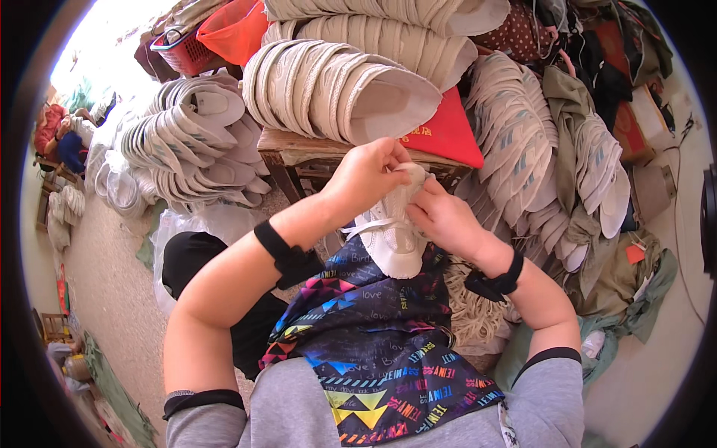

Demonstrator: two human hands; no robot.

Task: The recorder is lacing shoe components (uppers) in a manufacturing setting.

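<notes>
A white shoe upper [396, 254] hangs toe-down over my patterned apron [373, 321], a white lace [381, 223] crossing its front. My left hand [366, 178] is closed in a pinch on the upper's top edge. From the other side, my right hand [448, 218] grips the same upper near the lace holes. Its fingertips partly cover the lacing, so I cannot make out whether it also pinches the lace. Just beyond my hands, a row of nested beige uppers [314, 89] lies on a wooden stool [287, 149].
Stacked uppers [179, 142] stand on the floor at left, and more stacks [511, 127] at right. A red cloth [448, 131] covers part of the stool. Loose pale laces [474, 310] lie by my right forearm. At far left sits another person [63, 138].
</notes>
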